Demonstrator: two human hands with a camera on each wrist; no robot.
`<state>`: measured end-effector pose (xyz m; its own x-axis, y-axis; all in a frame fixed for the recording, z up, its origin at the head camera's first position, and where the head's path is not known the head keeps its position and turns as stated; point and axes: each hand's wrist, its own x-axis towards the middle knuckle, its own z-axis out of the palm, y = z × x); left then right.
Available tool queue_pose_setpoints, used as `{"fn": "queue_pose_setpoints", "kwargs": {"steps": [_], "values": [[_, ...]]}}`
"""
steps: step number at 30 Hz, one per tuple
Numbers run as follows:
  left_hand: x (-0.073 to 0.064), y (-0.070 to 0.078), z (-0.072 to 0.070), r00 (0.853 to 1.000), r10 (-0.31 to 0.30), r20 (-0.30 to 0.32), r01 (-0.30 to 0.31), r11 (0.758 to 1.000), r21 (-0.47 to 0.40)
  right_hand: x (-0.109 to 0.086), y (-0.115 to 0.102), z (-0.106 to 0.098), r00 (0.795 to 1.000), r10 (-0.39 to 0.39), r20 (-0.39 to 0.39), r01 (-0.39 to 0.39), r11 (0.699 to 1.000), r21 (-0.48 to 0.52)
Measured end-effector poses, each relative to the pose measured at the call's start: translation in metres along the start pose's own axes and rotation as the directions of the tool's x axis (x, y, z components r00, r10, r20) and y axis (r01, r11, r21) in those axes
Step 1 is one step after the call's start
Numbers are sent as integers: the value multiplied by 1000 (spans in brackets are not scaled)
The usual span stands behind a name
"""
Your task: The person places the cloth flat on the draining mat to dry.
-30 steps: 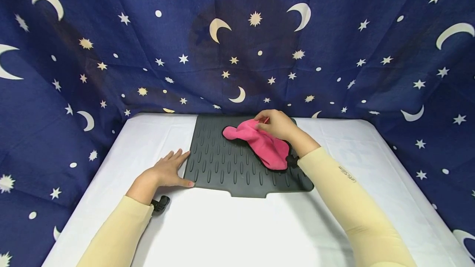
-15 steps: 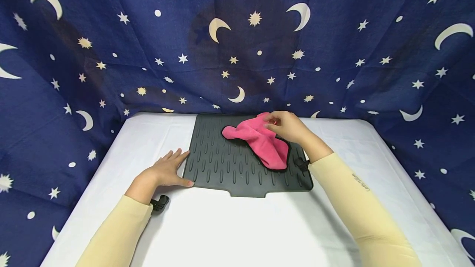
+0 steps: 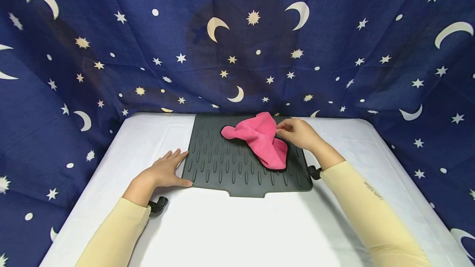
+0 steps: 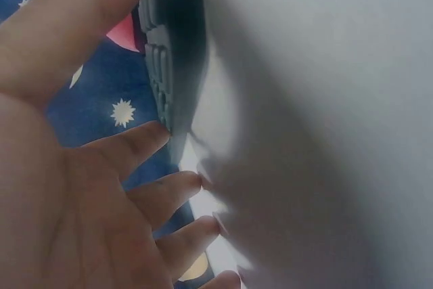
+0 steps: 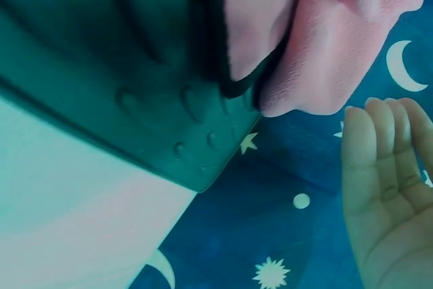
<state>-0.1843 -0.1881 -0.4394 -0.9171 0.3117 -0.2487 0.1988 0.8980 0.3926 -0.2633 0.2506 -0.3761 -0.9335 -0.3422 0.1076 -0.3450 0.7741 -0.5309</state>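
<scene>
A crumpled pink cloth (image 3: 261, 137) with a dark border lies in a heap on a dark grey ribbed mat (image 3: 211, 168). My right hand (image 3: 300, 135) is just beside the cloth's right side. In the right wrist view its fingers (image 5: 379, 137) are fairly straight, apart from the pink cloth (image 5: 331, 45), and hold nothing; the thumb is not visible there. My left hand (image 3: 165, 172) rests with spread fingers at the mat's left edge. Its thumb touches the near left corner, and the left wrist view shows fingertips against the white table surface and mat edge.
The mat lies on a white-covered table (image 3: 237, 230), its tab pointing toward me. A dark blue curtain (image 3: 237, 44) with moons and stars hangs behind the table and along both sides. A small black camera (image 3: 314, 172) is worn on the right wrist.
My right hand has let go of the cloth and drawn back to the right, slightly lower. The cloth's upper part now stands uncovered. The left hand stays at the mat's edge.
</scene>
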Motion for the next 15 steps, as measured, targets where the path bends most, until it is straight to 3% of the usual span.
{"fn": "queue_pose_setpoints", "kwargs": {"steps": [8, 15], "values": [[3, 5, -5, 998, 51, -20, -52, 997, -48, -6, 14, -3, 999, 35, 6, -35, 999, 14], [18, 13, -7, 987, 91, -136, -106, 989, -108, -8, 22, -6, 998, 55, 9, -55, 998, 13]]}}
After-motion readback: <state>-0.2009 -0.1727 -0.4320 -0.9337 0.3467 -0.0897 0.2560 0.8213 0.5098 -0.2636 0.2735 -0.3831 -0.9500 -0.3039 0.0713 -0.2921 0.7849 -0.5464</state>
